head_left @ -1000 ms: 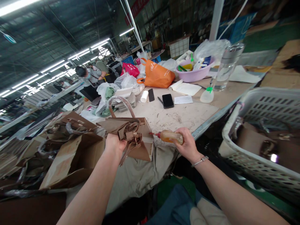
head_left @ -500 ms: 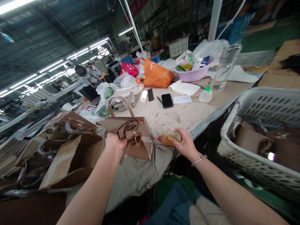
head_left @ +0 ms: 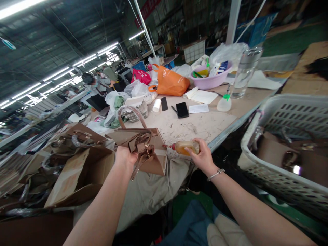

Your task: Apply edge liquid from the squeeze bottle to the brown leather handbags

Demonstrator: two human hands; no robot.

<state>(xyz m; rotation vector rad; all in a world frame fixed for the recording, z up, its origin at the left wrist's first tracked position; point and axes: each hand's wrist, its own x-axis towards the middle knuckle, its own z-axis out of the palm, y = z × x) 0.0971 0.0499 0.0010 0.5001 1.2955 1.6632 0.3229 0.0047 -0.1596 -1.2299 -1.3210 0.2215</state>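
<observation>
A brown handbag (head_left: 156, 164) with a plastic-wrapped handle rests tilted at the table's front edge, on a grey cloth (head_left: 151, 191). My left hand (head_left: 126, 158) is closed on its front, around the straps and metal fittings. In my right hand (head_left: 203, 157) lies a squeeze bottle (head_left: 187, 148) of amber liquid, held sideways. Its red nozzle points left and its tip is at the handbag's side edge; whether it touches I cannot tell.
At left, more brown handbags crowd around an open cardboard box (head_left: 77, 174). A white plastic basket (head_left: 249, 143) with brown bags stands at right. On the table are a phone (head_left: 182, 110), a green-capped bottle (head_left: 224, 103), a water bottle (head_left: 243, 77), an orange bag (head_left: 170, 82) and a purple basin (head_left: 212, 82).
The squeeze bottle in my right hand has moved slightly up, its nozzle tip now higher along the handbag's side edge. My left hand and the handbag stay nearly still.
</observation>
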